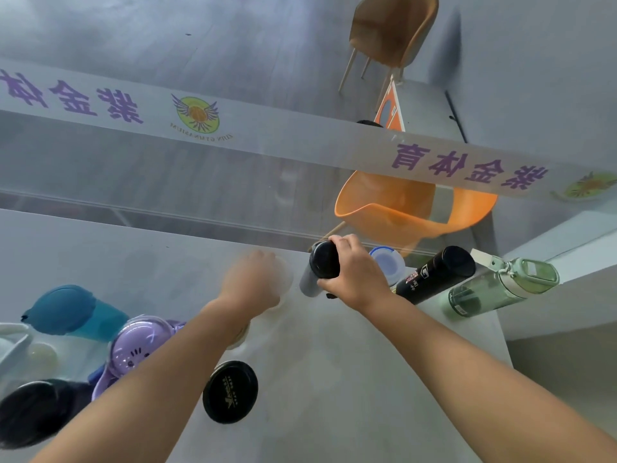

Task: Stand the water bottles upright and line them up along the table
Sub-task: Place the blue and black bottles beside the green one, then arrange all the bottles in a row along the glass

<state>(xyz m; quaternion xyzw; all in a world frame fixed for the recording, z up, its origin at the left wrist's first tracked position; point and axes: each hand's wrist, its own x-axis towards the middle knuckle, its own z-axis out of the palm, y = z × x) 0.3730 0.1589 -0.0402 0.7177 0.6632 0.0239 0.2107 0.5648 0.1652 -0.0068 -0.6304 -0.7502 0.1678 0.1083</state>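
Right hand [350,272] is clamped round a grey bottle with a black cap [322,267], upright near the counter [350,362] far edge. Left hand [253,282], blurred, covers a pale bottle; its grip I cannot tell. Row mates stand just right: black flask [434,275], green bottle [500,289]. Flask's label unreadable; banner [300,135] shows purple Chinese characters.

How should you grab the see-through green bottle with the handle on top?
Probably around its smooth green body, below the pale lid, coming in from its open right side. The black bottle stands close on its left, leaving little finger room there. The body looks narrow enough for one hand to wrap.
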